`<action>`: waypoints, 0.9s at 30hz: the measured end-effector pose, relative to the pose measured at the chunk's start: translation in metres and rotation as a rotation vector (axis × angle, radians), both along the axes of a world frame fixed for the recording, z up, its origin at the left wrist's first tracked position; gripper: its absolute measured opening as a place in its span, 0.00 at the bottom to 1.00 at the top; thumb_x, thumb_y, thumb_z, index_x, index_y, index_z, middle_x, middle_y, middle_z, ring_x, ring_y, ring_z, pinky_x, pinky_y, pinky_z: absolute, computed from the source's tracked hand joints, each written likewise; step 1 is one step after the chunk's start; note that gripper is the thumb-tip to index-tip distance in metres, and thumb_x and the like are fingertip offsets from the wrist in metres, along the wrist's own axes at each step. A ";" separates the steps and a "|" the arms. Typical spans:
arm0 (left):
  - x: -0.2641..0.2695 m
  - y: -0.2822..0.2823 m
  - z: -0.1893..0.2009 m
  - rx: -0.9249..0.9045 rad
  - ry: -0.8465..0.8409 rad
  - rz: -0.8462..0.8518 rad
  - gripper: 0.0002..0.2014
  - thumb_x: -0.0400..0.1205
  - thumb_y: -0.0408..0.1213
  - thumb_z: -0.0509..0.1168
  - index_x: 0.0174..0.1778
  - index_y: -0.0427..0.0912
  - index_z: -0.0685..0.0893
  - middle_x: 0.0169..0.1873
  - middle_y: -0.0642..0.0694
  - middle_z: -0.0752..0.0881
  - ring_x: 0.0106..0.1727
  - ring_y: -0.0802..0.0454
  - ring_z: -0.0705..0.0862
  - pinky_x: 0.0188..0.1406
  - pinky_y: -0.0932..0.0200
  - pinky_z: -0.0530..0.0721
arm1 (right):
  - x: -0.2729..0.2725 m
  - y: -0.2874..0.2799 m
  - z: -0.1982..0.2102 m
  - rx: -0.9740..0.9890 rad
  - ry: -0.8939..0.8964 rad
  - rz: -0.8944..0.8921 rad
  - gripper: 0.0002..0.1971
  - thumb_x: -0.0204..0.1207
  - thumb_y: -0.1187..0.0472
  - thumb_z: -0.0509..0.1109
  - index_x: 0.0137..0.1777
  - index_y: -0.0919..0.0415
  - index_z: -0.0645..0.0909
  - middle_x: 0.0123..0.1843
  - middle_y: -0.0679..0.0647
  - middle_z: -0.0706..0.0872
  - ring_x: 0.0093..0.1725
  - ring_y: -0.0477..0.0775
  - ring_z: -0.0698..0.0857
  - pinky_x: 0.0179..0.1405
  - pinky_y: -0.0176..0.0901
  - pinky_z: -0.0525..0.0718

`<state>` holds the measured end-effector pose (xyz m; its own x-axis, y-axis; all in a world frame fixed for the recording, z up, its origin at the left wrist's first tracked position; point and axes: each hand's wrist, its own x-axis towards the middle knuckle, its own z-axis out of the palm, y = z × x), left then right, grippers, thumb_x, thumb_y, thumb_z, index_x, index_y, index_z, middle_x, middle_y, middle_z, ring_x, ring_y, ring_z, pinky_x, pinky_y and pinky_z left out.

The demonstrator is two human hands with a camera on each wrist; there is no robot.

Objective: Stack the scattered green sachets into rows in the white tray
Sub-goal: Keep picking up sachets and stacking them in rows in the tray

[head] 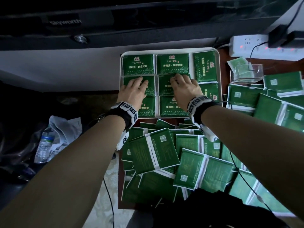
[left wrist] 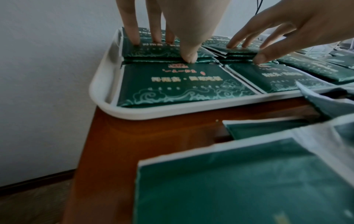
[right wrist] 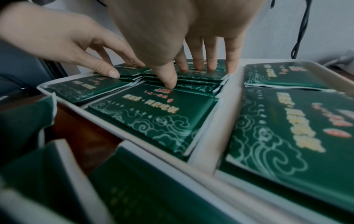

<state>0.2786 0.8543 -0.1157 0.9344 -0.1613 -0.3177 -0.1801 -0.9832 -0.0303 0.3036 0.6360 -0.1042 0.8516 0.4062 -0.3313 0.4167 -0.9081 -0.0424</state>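
The white tray (head: 164,49) holds green sachets in neat stacks, three columns wide. My left hand (head: 136,87) rests on the middle-left stack (head: 150,86), fingers straight on top and thumb against its near edge. In the left wrist view that left hand (left wrist: 170,50) presses a stack (left wrist: 153,51) several sachets thick. Beside it, my right hand (head: 182,84) presses the middle-centre stack (head: 164,84) the same way. The right wrist view shows the right hand (right wrist: 187,77) with its thumb tip at the stack's near edge. Loose sachets (head: 164,153) lie scattered in front of the tray.
More loose sachets (head: 271,104) pile up right of the tray on the brown table (left wrist: 134,144). A clear plastic box (head: 246,73) and a white power strip (head: 246,45) sit at the back right. A black cable (head: 243,183) crosses the pile. A water bottle (head: 45,145) lies left.
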 end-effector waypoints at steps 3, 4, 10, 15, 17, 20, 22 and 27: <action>0.002 0.002 -0.001 -0.005 -0.002 -0.007 0.29 0.86 0.41 0.64 0.83 0.45 0.64 0.82 0.44 0.63 0.80 0.41 0.65 0.71 0.37 0.75 | 0.000 0.000 -0.001 0.001 0.000 -0.004 0.31 0.79 0.68 0.65 0.82 0.62 0.62 0.79 0.62 0.66 0.75 0.66 0.69 0.72 0.65 0.74; 0.002 0.002 -0.001 -0.010 0.000 -0.005 0.29 0.86 0.41 0.64 0.83 0.45 0.64 0.82 0.44 0.63 0.80 0.41 0.64 0.71 0.36 0.74 | 0.001 -0.001 -0.001 -0.001 0.003 -0.006 0.31 0.79 0.67 0.66 0.82 0.62 0.62 0.80 0.62 0.66 0.76 0.66 0.69 0.73 0.65 0.74; 0.003 0.000 0.005 -0.012 0.004 -0.004 0.30 0.85 0.41 0.65 0.83 0.44 0.64 0.82 0.43 0.63 0.81 0.41 0.64 0.72 0.36 0.74 | 0.004 -0.004 0.000 -0.011 0.002 0.006 0.33 0.81 0.61 0.69 0.83 0.60 0.60 0.80 0.62 0.65 0.77 0.65 0.67 0.74 0.67 0.72; -0.011 -0.011 0.030 -0.017 -0.041 0.002 0.26 0.87 0.47 0.60 0.80 0.42 0.67 0.81 0.42 0.66 0.80 0.41 0.66 0.72 0.37 0.74 | -0.004 -0.015 0.014 0.030 0.014 -0.012 0.31 0.83 0.54 0.66 0.84 0.58 0.60 0.80 0.61 0.66 0.78 0.65 0.67 0.74 0.66 0.71; -0.020 -0.024 0.045 -0.044 -0.053 -0.008 0.22 0.88 0.46 0.58 0.77 0.41 0.71 0.78 0.42 0.70 0.78 0.42 0.70 0.71 0.39 0.76 | -0.013 -0.022 0.029 0.079 0.033 -0.047 0.27 0.83 0.57 0.66 0.80 0.58 0.65 0.75 0.60 0.72 0.74 0.63 0.72 0.72 0.63 0.75; -0.032 -0.060 0.074 -0.046 0.007 -0.096 0.17 0.86 0.39 0.58 0.71 0.42 0.76 0.67 0.43 0.80 0.64 0.45 0.80 0.62 0.45 0.82 | -0.027 -0.037 0.060 0.078 0.157 -0.129 0.17 0.82 0.61 0.63 0.71 0.58 0.75 0.62 0.60 0.82 0.60 0.62 0.83 0.53 0.52 0.84; -0.038 -0.092 0.097 -0.048 0.063 -0.152 0.14 0.86 0.36 0.59 0.66 0.44 0.80 0.59 0.44 0.85 0.53 0.46 0.85 0.51 0.49 0.87 | -0.039 -0.053 0.082 0.076 0.206 -0.172 0.15 0.79 0.63 0.62 0.64 0.58 0.82 0.58 0.62 0.86 0.55 0.63 0.87 0.50 0.51 0.87; -0.065 -0.192 0.139 0.012 0.142 -0.363 0.09 0.85 0.36 0.59 0.55 0.40 0.84 0.55 0.37 0.88 0.55 0.38 0.87 0.49 0.51 0.85 | -0.099 -0.121 0.118 0.104 0.128 -0.383 0.13 0.77 0.63 0.62 0.57 0.58 0.86 0.55 0.62 0.88 0.55 0.65 0.88 0.55 0.57 0.87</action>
